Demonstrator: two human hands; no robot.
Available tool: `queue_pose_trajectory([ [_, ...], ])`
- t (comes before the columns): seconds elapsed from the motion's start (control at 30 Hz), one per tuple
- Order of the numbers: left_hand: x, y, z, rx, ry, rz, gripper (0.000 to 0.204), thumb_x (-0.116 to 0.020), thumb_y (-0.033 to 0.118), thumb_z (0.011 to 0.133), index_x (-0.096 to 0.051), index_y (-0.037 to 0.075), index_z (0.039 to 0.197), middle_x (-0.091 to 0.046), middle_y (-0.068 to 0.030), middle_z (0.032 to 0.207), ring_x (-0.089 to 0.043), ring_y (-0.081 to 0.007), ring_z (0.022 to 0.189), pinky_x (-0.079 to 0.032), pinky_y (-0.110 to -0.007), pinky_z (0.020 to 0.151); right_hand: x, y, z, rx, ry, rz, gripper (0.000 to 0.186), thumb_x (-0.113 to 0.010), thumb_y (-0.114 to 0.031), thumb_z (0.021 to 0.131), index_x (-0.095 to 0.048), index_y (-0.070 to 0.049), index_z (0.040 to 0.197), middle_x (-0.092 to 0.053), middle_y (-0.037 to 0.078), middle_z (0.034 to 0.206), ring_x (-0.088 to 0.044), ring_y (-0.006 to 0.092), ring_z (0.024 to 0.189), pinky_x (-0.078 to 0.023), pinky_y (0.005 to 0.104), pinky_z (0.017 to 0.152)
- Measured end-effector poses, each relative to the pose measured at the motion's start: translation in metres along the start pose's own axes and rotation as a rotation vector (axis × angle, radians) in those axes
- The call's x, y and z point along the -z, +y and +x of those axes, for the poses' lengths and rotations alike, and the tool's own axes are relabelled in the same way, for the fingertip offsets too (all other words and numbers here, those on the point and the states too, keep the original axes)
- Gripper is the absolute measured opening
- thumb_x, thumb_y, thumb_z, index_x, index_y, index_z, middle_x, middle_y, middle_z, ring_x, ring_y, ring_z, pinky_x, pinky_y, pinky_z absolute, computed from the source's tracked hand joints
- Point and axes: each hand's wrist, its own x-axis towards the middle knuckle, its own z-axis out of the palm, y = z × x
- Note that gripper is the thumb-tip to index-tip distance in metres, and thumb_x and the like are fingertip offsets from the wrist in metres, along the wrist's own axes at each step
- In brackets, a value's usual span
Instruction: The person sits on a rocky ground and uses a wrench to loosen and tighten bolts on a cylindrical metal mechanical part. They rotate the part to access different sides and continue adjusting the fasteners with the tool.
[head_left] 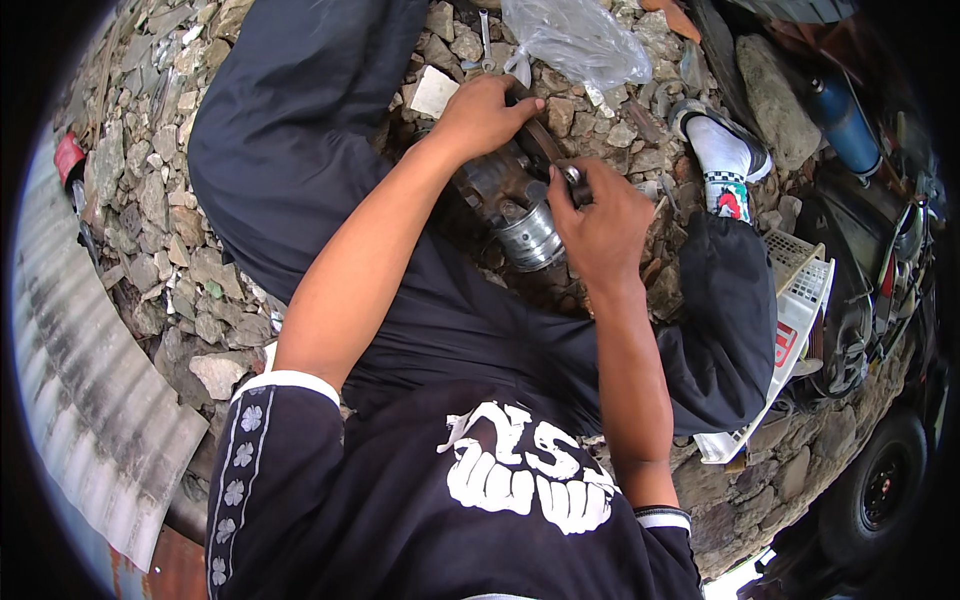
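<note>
Between my legs lies a greasy metal machine part [490, 185] with a shiny, grooved cylindrical end [530, 240]. A dark flat metal bar [540, 140] slants across its far right side. My left hand [478, 118] is closed over the bar's far end, its thumb pointing right. Lower down, my right hand [610, 215] is closed at the bar's near end, around a metal tool with a round shiny head [571, 175]. The fingers hide most of this tool, and its exact kind does not show.
A small wrench [486, 38] and a clear plastic bag [585, 45] lie on the broken stones ahead. On the right are a white plastic crate [800, 300], a blue bottle [845, 125] and a wheel [880, 485]. Corrugated sheeting [90, 380] lies at the left.
</note>
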Motion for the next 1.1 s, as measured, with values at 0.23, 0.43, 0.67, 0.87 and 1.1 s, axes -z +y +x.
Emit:
queue_pose_trajectory([
  [0.23,0.002,0.0,0.0,0.022,-0.039,-0.01,0.057,-0.072,0.047,0.089,-0.073,-0.007,0.105,-0.071,-0.0299,0.11,-0.067,-0.0447,0.11,-0.051,-0.048,0.097,-0.001,-0.01,0.019,0.024,-0.092,-0.097,0.015,-0.075,-0.01,0.084,-0.065,0.0,0.088,-0.069,0.019,0.081,-0.067,0.0411,0.074,-0.052,0.0476,0.066],
  [0.43,-0.001,-0.004,0.001,-0.004,-0.024,0.018,0.057,-0.071,0.047,0.089,-0.074,-0.007,0.108,-0.071,-0.0303,0.11,-0.066,-0.045,0.112,-0.051,-0.048,0.099,-0.005,-0.011,0.028,-0.009,-0.149,-0.12,0.015,-0.074,-0.01,0.084,-0.065,0.002,0.087,-0.068,0.023,0.078,-0.068,0.0433,0.075,-0.053,0.0495,0.068],
  [0.67,0.0,-0.003,0.004,0.02,-0.053,0.009,0.053,-0.07,0.042,0.094,-0.072,-0.005,0.117,-0.071,-0.03,0.114,-0.067,-0.0445,0.111,-0.052,-0.047,0.097,-0.027,-0.023,0.038,0.006,-0.104,-0.129,0.02,-0.075,-0.016,0.085,-0.07,0.003,0.09,-0.07,0.023,0.074,-0.069,0.0446,0.071,-0.054,0.0479,0.069],
  [0.87,0.003,-0.002,0.001,0.051,0.002,-0.024,0.054,-0.068,0.038,0.094,-0.069,-0.009,0.121,-0.068,-0.0336,0.119,-0.064,-0.047,0.117,-0.049,-0.049,0.103,-0.009,-0.023,0.025,-0.143,-0.162,-0.175,0.016,-0.074,-0.012,0.084,-0.066,0.003,0.087,-0.069,0.025,0.075,-0.069,0.046,0.075,-0.054,0.0524,0.071],
  [1.1,0.001,0.0,0.001,0.03,-0.011,0.034,0.055,-0.069,0.041,0.093,-0.071,-0.007,0.119,-0.069,-0.0327,0.119,-0.063,-0.0451,0.12,-0.049,-0.048,0.103,0.008,0.026,-0.053,-0.292,-0.167,-0.165,0.018,-0.076,-0.012,0.085,-0.069,0.002,0.093,-0.07,0.026,0.08,-0.069,0.0468,0.079,-0.054,0.0513,0.072],
])
